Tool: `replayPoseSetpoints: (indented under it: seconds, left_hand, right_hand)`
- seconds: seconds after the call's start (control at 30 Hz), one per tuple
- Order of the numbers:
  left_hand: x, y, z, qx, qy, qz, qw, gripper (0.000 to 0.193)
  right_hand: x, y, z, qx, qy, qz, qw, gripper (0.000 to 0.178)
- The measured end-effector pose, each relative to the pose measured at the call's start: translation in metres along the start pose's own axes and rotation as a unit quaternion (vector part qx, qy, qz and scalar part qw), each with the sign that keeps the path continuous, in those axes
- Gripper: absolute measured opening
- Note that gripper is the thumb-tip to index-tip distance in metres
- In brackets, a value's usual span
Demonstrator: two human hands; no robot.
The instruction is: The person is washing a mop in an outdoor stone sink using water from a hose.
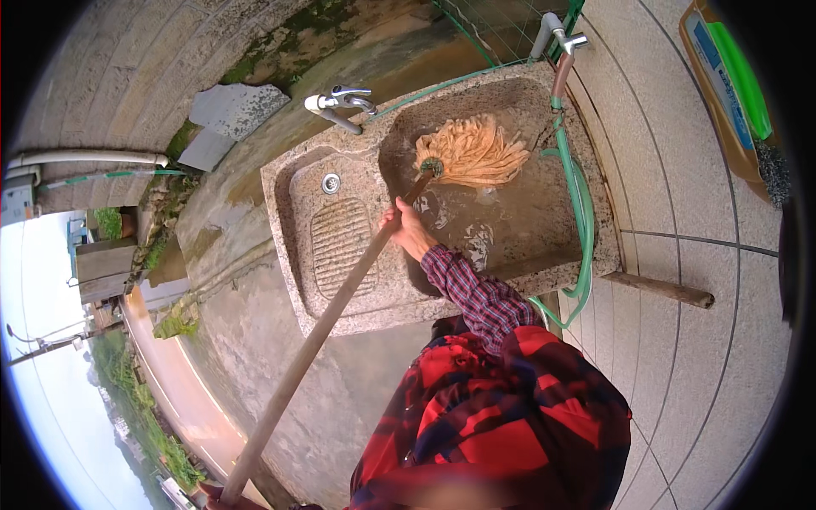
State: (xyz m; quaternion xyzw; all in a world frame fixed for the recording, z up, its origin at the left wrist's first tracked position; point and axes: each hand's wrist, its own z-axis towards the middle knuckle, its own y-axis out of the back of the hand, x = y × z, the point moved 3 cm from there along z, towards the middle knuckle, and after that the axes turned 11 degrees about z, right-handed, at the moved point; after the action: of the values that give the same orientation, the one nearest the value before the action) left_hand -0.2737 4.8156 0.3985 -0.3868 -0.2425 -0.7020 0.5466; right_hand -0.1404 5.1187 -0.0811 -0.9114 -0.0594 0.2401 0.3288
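Observation:
A mop lies slantwise across the view, its wet orange-tan string head (473, 153) resting in the water of the stone sink's deeper basin. From a green collar the wooden mop handle (319, 336) runs down to the lower left. My right hand (405, 228) is closed around the handle just below the collar, over the divider between the two basins. At the bottom left edge, my left hand (223, 500) grips the handle's far end and is partly cut off. The speckled stone sink (285, 276) has a shallow side with a ribbed washboard (342, 246) and a drain (331, 183).
A metal tap (342, 102) stands behind the sink's divider. Another tap (568, 39) at the back right feeds a green hose (585, 212) hanging over the right rim. A wooden pole end (671, 291) juts out beside the tiled wall (680, 178). Grey slabs (234, 115) lie behind.

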Motion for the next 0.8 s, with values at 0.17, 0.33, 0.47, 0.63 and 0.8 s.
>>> replayPoseSetpoints:
  seconds: [0.17, 0.33, 0.47, 0.63, 0.8]
  left_hand:
    - [-0.007, 0.000, -0.006, 0.004, 0.050, -0.006, 0.999, 0.046]
    - [0.012, -0.065, -0.142, 0.220, 0.116, -0.101, 0.963, 0.037]
    - [-0.032, -0.102, -0.211, 0.337, 0.127, -0.202, 0.911, 0.029]
    - [-0.047, -0.121, -0.226, 0.476, 0.061, -0.260, 0.838, 0.022]
    - [-0.107, -0.090, -0.146, 0.418, -0.064, -0.308, 0.852, 0.027]
  right_hand:
    - [0.002, 0.009, 0.022, -0.070, 0.035, -0.033, 0.996, 0.029]
    - [-0.042, -0.048, -0.070, -0.095, 0.080, -0.101, 0.987, 0.026]
    - [-0.026, -0.077, -0.128, 0.024, 0.108, -0.115, 0.987, 0.023]
    - [-0.011, -0.083, -0.147, 0.094, 0.138, -0.137, 0.976, 0.023]
    - [0.104, -0.033, -0.052, -0.030, 0.197, -0.115, 0.973, 0.023]
